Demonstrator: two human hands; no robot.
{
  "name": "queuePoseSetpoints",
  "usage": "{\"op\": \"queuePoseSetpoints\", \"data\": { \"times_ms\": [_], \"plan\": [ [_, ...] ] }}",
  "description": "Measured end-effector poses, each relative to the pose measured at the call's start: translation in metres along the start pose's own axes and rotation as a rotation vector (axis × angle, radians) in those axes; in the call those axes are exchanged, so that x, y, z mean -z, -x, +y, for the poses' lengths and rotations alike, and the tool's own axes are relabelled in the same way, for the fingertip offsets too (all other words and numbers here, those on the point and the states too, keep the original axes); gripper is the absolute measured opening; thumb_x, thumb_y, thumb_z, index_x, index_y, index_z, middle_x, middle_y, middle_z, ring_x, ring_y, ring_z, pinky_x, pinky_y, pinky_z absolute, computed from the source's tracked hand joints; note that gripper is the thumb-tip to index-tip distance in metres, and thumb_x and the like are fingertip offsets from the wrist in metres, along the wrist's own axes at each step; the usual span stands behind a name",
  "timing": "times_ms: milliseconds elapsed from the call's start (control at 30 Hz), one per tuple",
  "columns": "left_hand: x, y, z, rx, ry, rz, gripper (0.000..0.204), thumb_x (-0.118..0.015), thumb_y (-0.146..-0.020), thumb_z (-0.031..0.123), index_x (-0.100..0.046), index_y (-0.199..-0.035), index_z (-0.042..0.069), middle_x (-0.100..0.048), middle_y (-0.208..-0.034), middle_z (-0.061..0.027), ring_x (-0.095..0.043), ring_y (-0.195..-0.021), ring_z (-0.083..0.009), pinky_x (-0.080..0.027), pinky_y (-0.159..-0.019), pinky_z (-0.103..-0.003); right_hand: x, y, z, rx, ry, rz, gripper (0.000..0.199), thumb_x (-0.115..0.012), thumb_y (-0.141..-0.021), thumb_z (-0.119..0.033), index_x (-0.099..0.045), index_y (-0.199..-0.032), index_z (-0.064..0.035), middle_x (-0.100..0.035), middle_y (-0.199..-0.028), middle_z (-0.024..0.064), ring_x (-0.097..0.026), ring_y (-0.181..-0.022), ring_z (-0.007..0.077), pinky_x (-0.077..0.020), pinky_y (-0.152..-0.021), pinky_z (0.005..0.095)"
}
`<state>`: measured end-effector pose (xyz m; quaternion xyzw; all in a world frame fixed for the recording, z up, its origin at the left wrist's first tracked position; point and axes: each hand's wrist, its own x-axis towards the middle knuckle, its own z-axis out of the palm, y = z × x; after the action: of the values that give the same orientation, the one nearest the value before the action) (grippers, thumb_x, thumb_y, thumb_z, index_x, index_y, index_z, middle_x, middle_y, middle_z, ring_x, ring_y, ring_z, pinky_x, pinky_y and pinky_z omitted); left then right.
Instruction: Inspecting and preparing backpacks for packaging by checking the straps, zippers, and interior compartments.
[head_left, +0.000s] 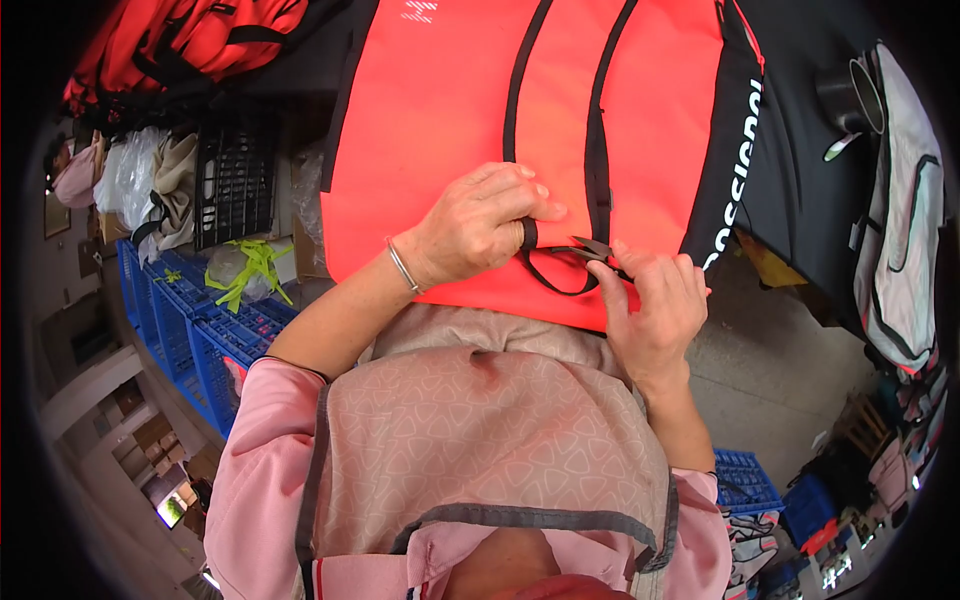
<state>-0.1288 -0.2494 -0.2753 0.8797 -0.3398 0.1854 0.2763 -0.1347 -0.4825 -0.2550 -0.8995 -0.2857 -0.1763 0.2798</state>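
A large red-orange bag (430, 110) with black side panels lies in front of me, its lower edge at my lap. Two black straps (598, 130) run down its face. My left hand (485, 225) is closed around a strap near the bag's lower part, and a loop of black webbing (555, 285) hangs from it. My right hand (660, 300) is closed on small dark snips (592, 246), whose pointed blades face left beside the strap's end. The fingers partly cover the snips' handles, and I cannot tell whether the blades touch the webbing.
More red bags (200, 45) are piled at the far left. Below them stand a black crate (235, 185) and blue crates (205, 350) with yellow-green strips (250, 275). On the right, a dark cloth-covered table (800, 190) carries a metal cup (850, 97) and a pale grey bag (900, 200).
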Motion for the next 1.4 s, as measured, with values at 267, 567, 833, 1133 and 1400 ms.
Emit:
{"op": "queuePoseSetpoints", "data": {
  "times_ms": [267,567,833,1133,1400],
  "plan": [
    [-0.005,-0.002,-0.001,0.060,0.109,0.026,0.020,-0.067,-0.068,0.004,-0.074,-0.087,0.009,-0.067,-0.092,-0.0013,-0.064,-0.084,-0.0193,-0.055,-0.084,-0.036,-0.006,-0.001,0.011,-0.005,-0.133,-0.029,0.026,-0.083,-0.070,-0.018,-0.067,-0.089,-0.0083,-0.060,-0.073,-0.0003,-0.049,-0.061,0.0179,-0.0339,-0.057,0.0320],
    [-0.010,0.003,-0.001,0.003,-0.002,0.002,0.026,-0.068,-0.065,-0.002,-0.072,-0.089,0.005,-0.067,-0.092,-0.0031,-0.063,-0.084,-0.0220,-0.055,-0.083,-0.037,-0.009,0.010,0.003,-0.256,-0.277,-0.076,0.024,-0.083,-0.072,-0.014,-0.068,-0.088,-0.0048,-0.062,-0.074,0.0031,-0.053,-0.063,0.0182,-0.0398,-0.058,0.0311],
    [-0.014,0.004,-0.001,0.047,0.005,0.006,0.023,-0.068,-0.063,-0.002,-0.074,-0.084,0.006,-0.067,-0.091,-0.0032,-0.063,-0.084,-0.0212,-0.054,-0.084,-0.038,-0.007,0.009,0.007,-0.463,-0.421,-0.047,0.026,-0.083,-0.071,-0.009,-0.068,-0.090,-0.0010,-0.065,-0.074,0.0078,-0.058,-0.067,0.0202,-0.0459,-0.061,0.0317],
    [-0.012,0.002,0.000,0.042,-0.019,0.027,0.011,-0.066,-0.065,0.005,-0.070,-0.075,0.004,-0.066,-0.092,-0.0043,-0.063,-0.086,-0.0225,-0.053,-0.080,-0.036,-0.007,0.007,0.001,-0.375,-0.340,-0.075,0.026,-0.083,-0.070,-0.010,-0.068,-0.090,-0.0023,-0.065,-0.074,0.0068,-0.058,-0.066,0.0209,-0.0454,-0.062,0.0324],
    [-0.011,0.001,0.000,0.044,-0.015,0.017,0.024,-0.071,-0.062,-0.004,-0.073,-0.085,0.005,-0.066,-0.090,-0.0039,-0.063,-0.085,-0.0217,-0.055,-0.083,-0.038,-0.010,0.007,0.002,-0.425,-0.405,-0.075,0.027,-0.084,-0.070,-0.011,-0.068,-0.091,-0.0013,-0.065,-0.075,0.0072,-0.058,-0.065,0.0204,-0.0452,-0.062,0.0321]
  ]
}}
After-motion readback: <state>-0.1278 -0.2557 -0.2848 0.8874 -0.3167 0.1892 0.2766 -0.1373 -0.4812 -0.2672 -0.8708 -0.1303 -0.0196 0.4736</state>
